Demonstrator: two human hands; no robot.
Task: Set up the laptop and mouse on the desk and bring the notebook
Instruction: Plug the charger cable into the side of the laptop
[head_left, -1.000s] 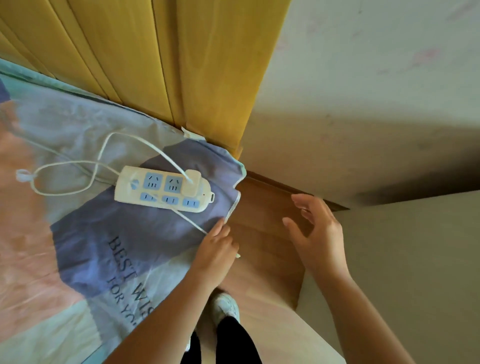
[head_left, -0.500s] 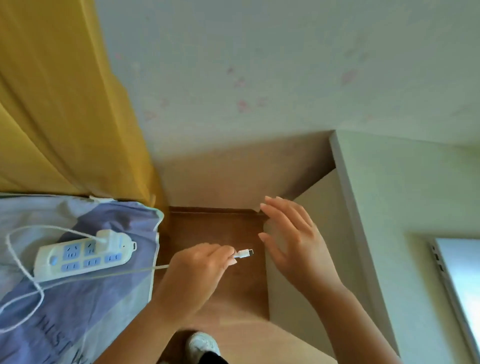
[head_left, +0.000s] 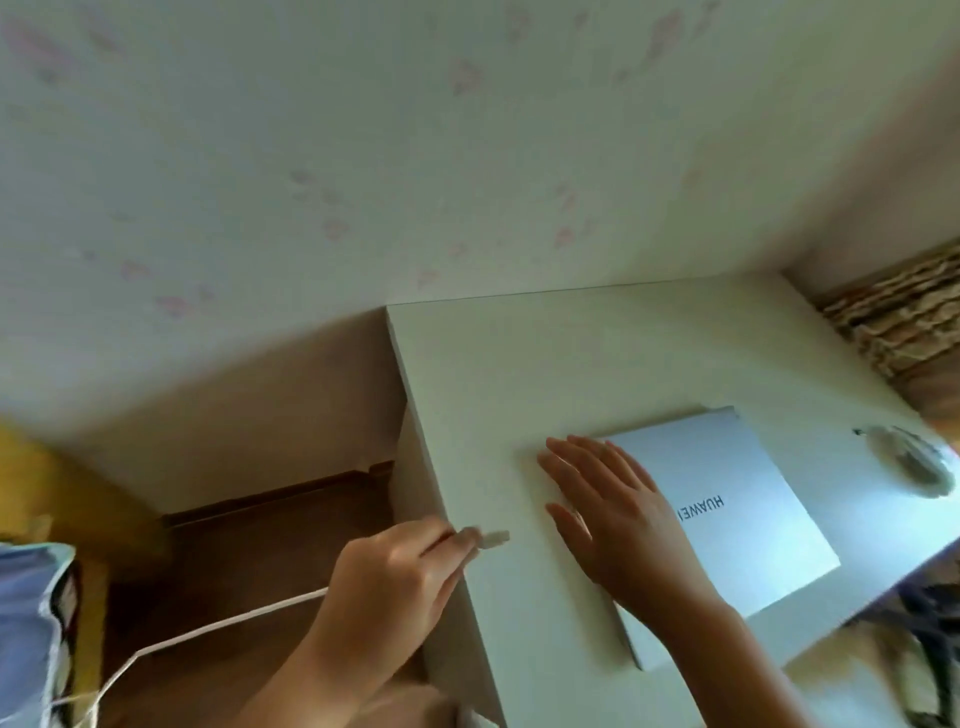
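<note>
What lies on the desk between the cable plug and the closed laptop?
In the head view, only the right hand, held flat with its far side over the laptop; otherwise bare desk beyond the plug.

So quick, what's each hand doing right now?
Left hand: closed, pinching the white charging cable just behind its plug.
Right hand: open and flat, holding nothing, over the left edge of the closed laptop.

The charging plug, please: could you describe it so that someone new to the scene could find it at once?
Start at the white desk with the closed silver laptop. At the desk's left edge, the left hand pinches a small white plug, tip towards the laptop. It alone trails a thin white cable.
</note>
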